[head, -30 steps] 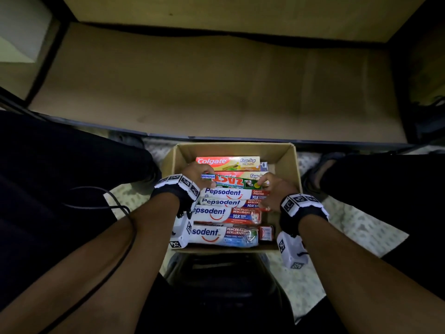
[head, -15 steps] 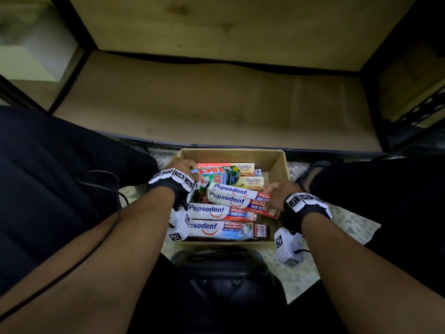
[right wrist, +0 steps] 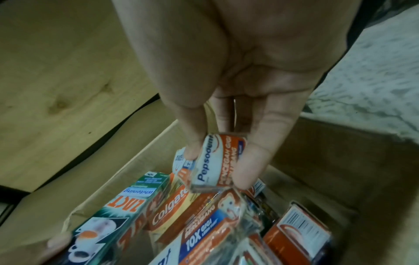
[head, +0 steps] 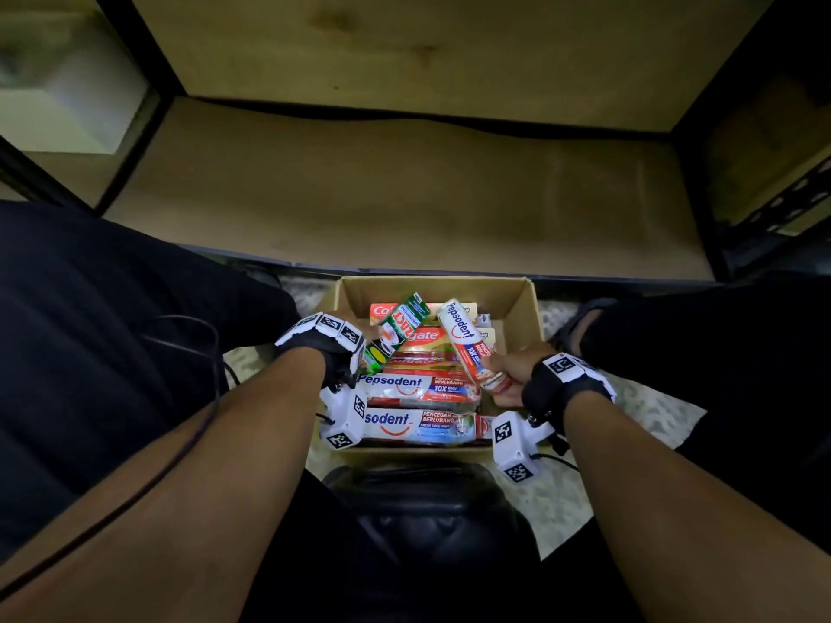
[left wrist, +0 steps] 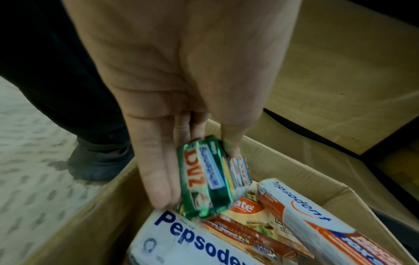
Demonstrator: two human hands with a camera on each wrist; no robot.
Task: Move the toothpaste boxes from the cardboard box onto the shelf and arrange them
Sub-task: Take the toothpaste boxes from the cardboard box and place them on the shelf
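An open cardboard box (head: 524,308) sits on the floor in front of the low wooden shelf (head: 404,195), whose board is bare. My left hand (head: 362,341) grips a green Zact toothpaste box (head: 398,328) by its near end, tilted up over the carton; the left wrist view shows the fingers and thumb (left wrist: 230,148) clamping the Zact box (left wrist: 204,181). My right hand (head: 497,375) pinches a white-and-red Pepsodent box (head: 463,344) by its near end, also raised and tilted, and this Pepsodent box (right wrist: 215,165) shows in the right wrist view. Several Pepsodent (head: 413,388) and Colgate (head: 425,337) boxes lie flat inside.
My legs in dark trousers flank the carton, with a shoe (left wrist: 99,161) at the left. A black padded seat (head: 422,501) lies just behind the carton. Black shelf uprights (head: 135,101) stand at both sides. The floor (head: 629,424) is pale and patterned.
Both hands have lifted their boxes out of the stack: the green Zact box and one Pepsodent box now tilt upward, far ends raised. The head view has tipped up toward the shelf.
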